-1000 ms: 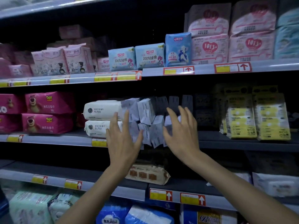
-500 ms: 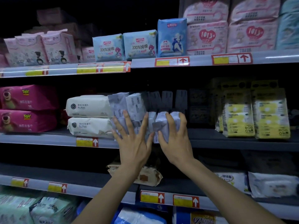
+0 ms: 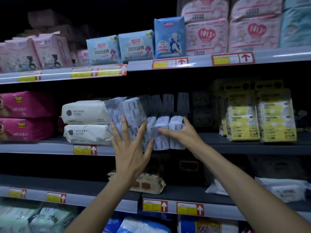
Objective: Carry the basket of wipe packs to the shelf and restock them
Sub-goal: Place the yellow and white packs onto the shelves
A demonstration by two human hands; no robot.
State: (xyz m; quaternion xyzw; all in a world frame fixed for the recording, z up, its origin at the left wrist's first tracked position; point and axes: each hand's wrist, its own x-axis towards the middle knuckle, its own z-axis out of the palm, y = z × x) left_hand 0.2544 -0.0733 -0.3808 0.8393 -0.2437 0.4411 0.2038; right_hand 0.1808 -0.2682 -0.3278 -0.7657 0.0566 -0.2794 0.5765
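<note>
Several small grey-white wipe packs (image 3: 161, 132) stand upright in a row at the front of the middle shelf (image 3: 50, 148), with more of the same packs (image 3: 133, 110) leaning above and behind them. My left hand (image 3: 131, 148) presses flat against the left packs with its fingers spread. My right hand (image 3: 183, 135) holds the rightmost pack (image 3: 175, 122): its thumb lies across the pack fronts and its fingers wrap the pack's right side. The basket is not in view.
Two large white wet-wipe bags (image 3: 85, 121) lie stacked left of the packs, with pink bags (image 3: 25, 115) beyond them. Yellow packs (image 3: 259, 115) stand to the right. Pad packs fill the upper shelf (image 3: 193, 63). A brown pack (image 3: 148, 184) lies on the shelf below.
Both hands moved from in front of the shelf onto the packs. The lower packs now stand closer together in a row, and the view has moved closer to the shelf.
</note>
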